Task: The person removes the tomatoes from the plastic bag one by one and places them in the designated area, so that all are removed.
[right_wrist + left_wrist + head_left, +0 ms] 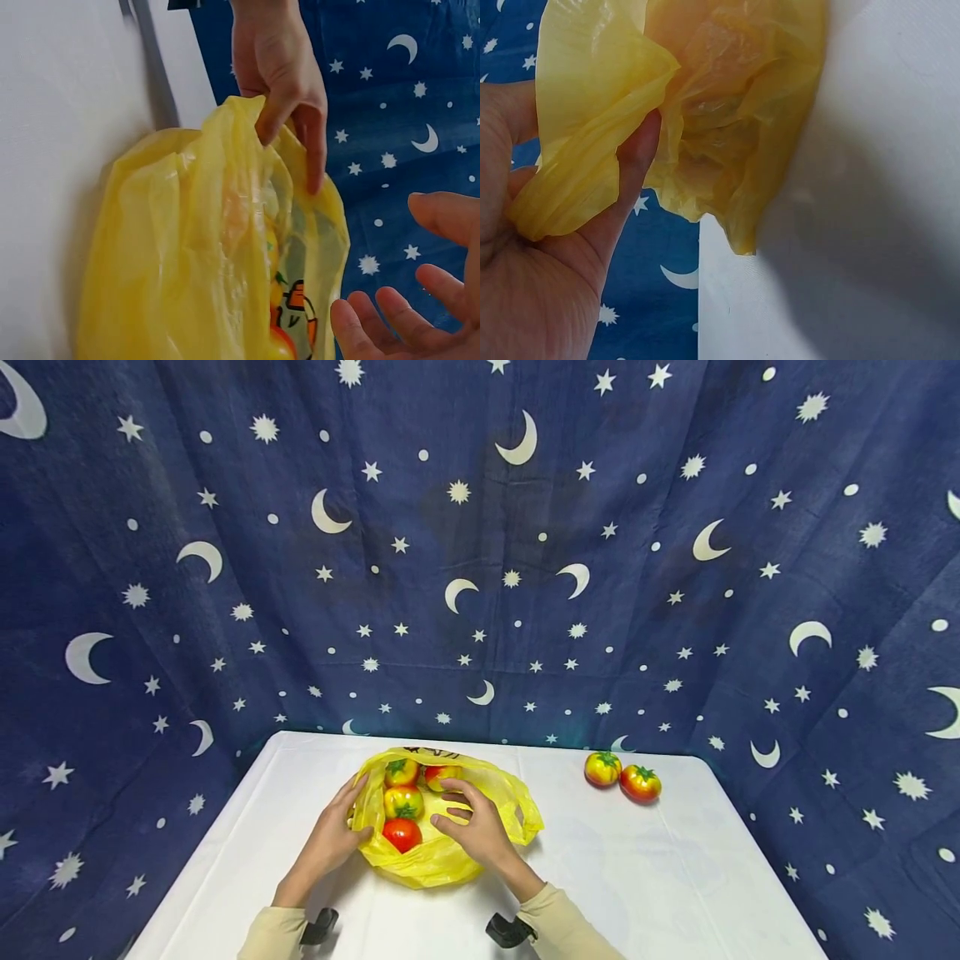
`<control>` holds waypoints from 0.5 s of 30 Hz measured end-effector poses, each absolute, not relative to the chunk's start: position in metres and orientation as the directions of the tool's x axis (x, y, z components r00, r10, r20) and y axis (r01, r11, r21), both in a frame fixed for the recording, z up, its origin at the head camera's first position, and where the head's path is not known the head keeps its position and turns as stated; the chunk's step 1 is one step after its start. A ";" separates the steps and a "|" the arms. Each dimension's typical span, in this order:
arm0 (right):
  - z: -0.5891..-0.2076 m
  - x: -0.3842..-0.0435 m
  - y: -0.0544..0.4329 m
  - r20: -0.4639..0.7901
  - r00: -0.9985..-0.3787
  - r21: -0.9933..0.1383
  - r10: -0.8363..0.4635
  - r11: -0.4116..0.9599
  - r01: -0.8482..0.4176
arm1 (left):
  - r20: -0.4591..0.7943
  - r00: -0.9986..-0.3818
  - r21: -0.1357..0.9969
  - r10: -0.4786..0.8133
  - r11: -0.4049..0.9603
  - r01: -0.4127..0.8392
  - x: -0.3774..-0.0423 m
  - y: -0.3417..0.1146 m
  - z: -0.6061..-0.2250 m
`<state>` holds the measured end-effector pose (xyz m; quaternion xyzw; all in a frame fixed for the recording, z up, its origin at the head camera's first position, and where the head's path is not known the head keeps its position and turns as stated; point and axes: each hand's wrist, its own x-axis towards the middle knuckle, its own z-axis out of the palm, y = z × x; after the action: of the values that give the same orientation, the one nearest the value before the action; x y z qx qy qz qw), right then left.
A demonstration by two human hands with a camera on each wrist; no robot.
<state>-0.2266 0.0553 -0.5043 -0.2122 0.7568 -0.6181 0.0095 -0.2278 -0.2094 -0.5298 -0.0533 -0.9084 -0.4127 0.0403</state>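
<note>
A: In the head view, four tomatoes (403, 802) lie inside your yellow bag (431, 875), and two more tomatoes (641, 785) sit next to each other on the surface (645, 885), well apart from it, to your right.

B: Then I'd judge your bagging more than half done, with that pair left to put in.

A: That's my reading. Your left hand (336, 828) steadies the bag's left side; your right hand (483, 835) is above its mouth, fingers curved and spread, carrying nothing.

B: Your left wrist view agrees: the thin plastic runs between thumb and fingers, so you have a grip on the bag. No tomato shows clearly through the folds.

A: In your right wrist view, your left hand pinches the rim, with a little fruit showing inside. Your right hand is wide and empty; you can't tell whether a fingertip touches the bag.
</note>
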 end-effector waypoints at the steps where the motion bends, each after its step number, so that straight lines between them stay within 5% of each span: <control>1: -0.506 -0.227 0.054 0.240 -0.911 -0.941 -0.335 0.152 -0.303 | 0.115 -0.991 0.746 0.064 0.654 0.129 -0.228 -0.209 -0.530; 15: -0.519 -0.233 0.034 0.124 -0.924 -0.941 -0.363 0.251 -0.225 | 0.112 -0.991 0.745 0.066 0.654 0.128 -0.229 -0.206 -0.527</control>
<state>-0.2333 0.0335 -0.5194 -0.1862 0.7888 -0.5828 0.0589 -0.2289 -0.2062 -0.5270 -0.0535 -0.9086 -0.4124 0.0375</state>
